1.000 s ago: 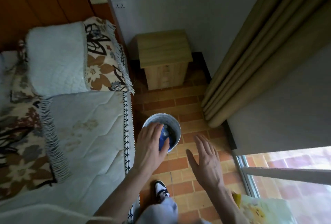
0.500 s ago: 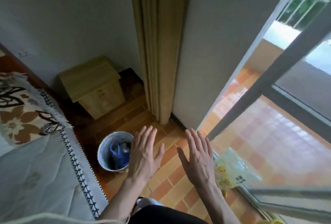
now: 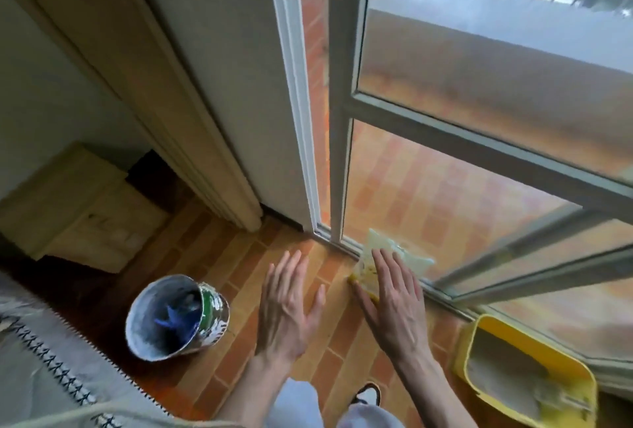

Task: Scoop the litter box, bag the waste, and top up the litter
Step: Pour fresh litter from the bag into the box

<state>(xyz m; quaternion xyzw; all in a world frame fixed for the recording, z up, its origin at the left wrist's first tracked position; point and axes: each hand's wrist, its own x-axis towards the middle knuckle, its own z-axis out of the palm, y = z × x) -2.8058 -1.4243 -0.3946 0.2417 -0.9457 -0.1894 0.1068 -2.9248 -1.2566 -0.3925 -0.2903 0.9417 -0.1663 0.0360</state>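
Both hands are held out flat over the brick-tiled floor (image 3: 219,266), fingers straight and spread, nothing gripped. The left hand (image 3: 287,304) hovers near the centre of the view; the right hand (image 3: 394,304) lies toward four o'clock of it, its fingertips over the lower edge of a pale yellow litter bag (image 3: 394,253). Whether the fingers touch the bag cannot be told.

The bag leans against the glass door (image 3: 445,188) at the sill, at about two o'clock from the left hand. It seems to stand upright, its long axis vertical and its printed face turned into the room, though blur leaves this uncertain. The yellow litter box (image 3: 472,342) sits at four o'clock in the view, just beside the door track, with pale litter inside; its long axis runs from ten toward four o'clock. A small bin (image 3: 178,318) holding a crumpled blue item (image 3: 171,318) stands at eight o'clock from the left hand.

The step in hand is judged to be the fetching of the bag for topping up. It would best be taken with both hands, one low under its weight and one near the top, so that the soft pack does not sag or spill. It should be kept upright while carried to the box.
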